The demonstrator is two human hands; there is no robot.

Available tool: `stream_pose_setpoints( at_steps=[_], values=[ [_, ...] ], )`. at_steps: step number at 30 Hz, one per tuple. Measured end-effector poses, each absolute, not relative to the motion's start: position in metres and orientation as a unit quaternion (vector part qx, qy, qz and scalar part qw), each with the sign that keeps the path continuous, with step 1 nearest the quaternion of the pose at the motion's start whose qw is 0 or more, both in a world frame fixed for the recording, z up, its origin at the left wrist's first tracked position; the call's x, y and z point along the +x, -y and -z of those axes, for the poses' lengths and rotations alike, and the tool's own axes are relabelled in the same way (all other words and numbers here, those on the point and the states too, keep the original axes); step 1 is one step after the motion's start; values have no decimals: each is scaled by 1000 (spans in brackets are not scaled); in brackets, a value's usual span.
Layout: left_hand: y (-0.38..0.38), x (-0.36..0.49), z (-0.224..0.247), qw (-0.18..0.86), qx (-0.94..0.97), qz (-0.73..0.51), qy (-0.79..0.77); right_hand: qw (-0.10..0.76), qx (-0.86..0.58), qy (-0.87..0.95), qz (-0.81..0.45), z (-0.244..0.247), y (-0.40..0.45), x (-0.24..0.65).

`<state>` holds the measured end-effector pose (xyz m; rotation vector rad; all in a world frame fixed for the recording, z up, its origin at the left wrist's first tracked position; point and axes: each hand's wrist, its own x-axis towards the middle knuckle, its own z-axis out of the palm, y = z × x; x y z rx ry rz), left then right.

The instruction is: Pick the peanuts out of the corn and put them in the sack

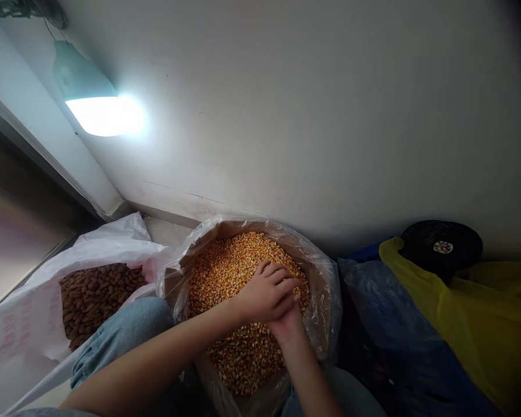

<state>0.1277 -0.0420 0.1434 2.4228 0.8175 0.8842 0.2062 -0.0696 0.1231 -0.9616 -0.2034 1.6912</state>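
Observation:
Yellow-orange corn kernels (226,266) fill a sack lined with clear plastic (325,289) in the middle of the head view. Above the right part of the kernels, my left hand (270,291) lies across my right hand (287,324). The left fingers are slightly apart and bent, with no object visible in them. My right hand is mostly covered by the left one, and its fingers are hidden, so anything it holds cannot be seen.
A white woven sack (30,313) of brown almond-like nuts (98,292) stands at the left. A lit lamp (87,81) hangs upper left by the wall. At the right are a black round fan-like object (464,246), yellow cloth (481,307) and blue plastic (399,324).

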Motion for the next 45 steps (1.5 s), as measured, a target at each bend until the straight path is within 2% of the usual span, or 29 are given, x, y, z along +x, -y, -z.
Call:
stream_pose_setpoints(
  at_steps=[4, 8, 12, 17, 36, 41, 45],
  values=[
    [8, 118, -120, 337, 713, -419, -449, 611, -384, -93, -686, -134, 65, 218],
    [-35, 93, -46, 355, 586, -306, -662, 601, -339, -122, -713, -143, 66, 227],
    [-63, 78, 26, 355, 569, -291, -682, 588, -322, -164, -724, -149, 68, 225],
    [-85, 79, 70, 353, 579, -315, -664, 567, -330, -161, -737, -150, 71, 220],
    [-104, 99, 82, 473, 460, -405, -633, 562, -291, -164, -757, -138, 51, 215],
    [-105, 106, 78, 535, 388, -440, -608, 549, -297, -171, -762, -138, 52, 212],
    [-105, 112, 75, 615, 315, -423, -586, 558, -287, -172, -759, -138, 51, 213]
  ],
)
